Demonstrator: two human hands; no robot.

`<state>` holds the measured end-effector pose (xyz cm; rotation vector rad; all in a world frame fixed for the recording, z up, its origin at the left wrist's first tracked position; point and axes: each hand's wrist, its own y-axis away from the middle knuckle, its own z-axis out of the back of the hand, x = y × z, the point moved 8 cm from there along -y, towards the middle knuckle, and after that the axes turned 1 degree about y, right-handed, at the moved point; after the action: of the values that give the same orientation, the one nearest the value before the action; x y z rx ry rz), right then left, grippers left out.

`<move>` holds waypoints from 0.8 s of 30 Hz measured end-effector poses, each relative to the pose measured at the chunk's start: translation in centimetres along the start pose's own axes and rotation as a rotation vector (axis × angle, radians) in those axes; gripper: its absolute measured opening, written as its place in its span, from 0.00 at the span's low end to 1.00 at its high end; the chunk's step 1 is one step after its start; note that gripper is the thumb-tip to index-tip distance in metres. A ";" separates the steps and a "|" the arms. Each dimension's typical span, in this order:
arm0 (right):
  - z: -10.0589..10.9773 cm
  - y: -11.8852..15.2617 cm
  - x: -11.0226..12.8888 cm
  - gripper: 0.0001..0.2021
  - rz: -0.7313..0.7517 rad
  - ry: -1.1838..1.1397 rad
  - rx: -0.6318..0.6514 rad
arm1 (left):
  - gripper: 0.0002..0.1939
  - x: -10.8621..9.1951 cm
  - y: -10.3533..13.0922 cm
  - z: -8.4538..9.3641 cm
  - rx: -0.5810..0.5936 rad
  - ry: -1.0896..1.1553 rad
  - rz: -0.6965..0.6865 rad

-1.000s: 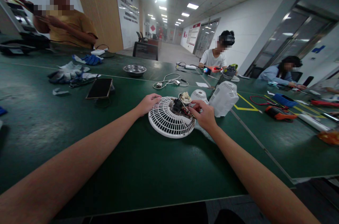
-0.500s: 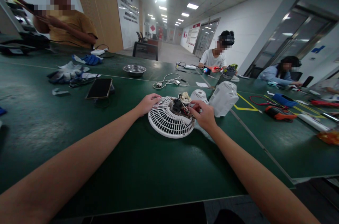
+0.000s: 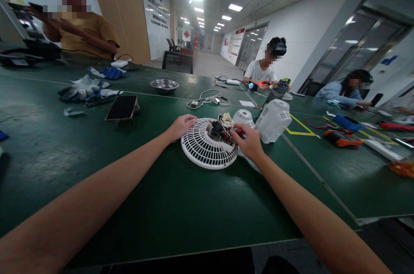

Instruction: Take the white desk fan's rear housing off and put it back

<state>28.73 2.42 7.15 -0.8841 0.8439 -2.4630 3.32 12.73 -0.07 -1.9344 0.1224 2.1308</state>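
A round white fan guard [image 3: 207, 155] lies on the green table in front of me. On top of it sits an exposed fan motor [image 3: 216, 130] with thin wires and a cream-coloured part. My left hand [image 3: 183, 128] grips the guard's far left rim, its fingers over the edge. At the motor's right side, my right hand [image 3: 248, 139] has thumb and forefinger pinched together among the wires; what lies between the fingertips is too small to make out. Just behind the right hand stand a small white vented cover [image 3: 243, 116] and a larger white plastic housing [image 3: 274, 122].
A metal bowl [image 3: 164, 85], a white cable [image 3: 207, 100] and a tablet-like device [image 3: 122, 108] lie beyond the guard. Gloves [image 3: 86, 89] are at the left. On the right is an orange-and-black meter [image 3: 342, 139]. Other people sit or stand around the table.
My right hand has shifted very slightly at the motor's wires. The left hand and the fan guard stay in place.
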 end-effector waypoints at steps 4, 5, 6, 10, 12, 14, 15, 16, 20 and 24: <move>0.1 0.0 0.4 0.09 0.009 0.015 0.002 | 0.14 -0.3 0.2 0.0 0.003 -0.026 -0.004; 0.2 0.0 0.5 0.09 0.007 0.004 0.001 | 0.14 -0.4 0.3 0.0 0.001 -0.031 -0.004; 0.2 0.0 0.6 0.09 0.005 -0.010 0.000 | 0.14 -0.4 0.3 0.0 0.001 -0.035 -0.003; 0.1 0.0 0.7 0.08 0.014 -0.037 0.000 | 0.14 -0.7 0.4 0.0 -0.014 -0.036 0.001; 0.1 0.0 0.7 0.08 0.020 -0.043 -0.006 | 0.14 -0.7 0.4 0.0 -0.018 -0.030 0.001; 0.2 0.1 0.6 0.11 0.019 -0.070 -0.019 | 0.13 -0.7 0.4 -0.1 -0.017 -0.027 -0.002; 0.3 0.1 0.6 0.13 0.022 -0.083 -0.031 | 0.13 -0.7 0.4 -0.1 -0.018 -0.027 -0.005; 0.4 0.1 0.7 0.14 0.031 -0.092 -0.047 | 0.13 -0.7 0.4 0.0 -0.020 -0.028 -0.008; 0.9 0.3 1.9 0.06 0.122 -0.053 -0.099 | 0.13 -0.6 0.4 -0.1 -0.019 -0.021 -0.004; 0.9 0.2 2.6 0.06 0.175 0.008 -0.080 | 0.14 -0.5 0.3 -0.1 -0.024 -0.029 0.003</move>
<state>27.44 0.51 8.72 -0.7922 0.9843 -2.2973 3.32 12.31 0.40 -1.9165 0.0947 2.1710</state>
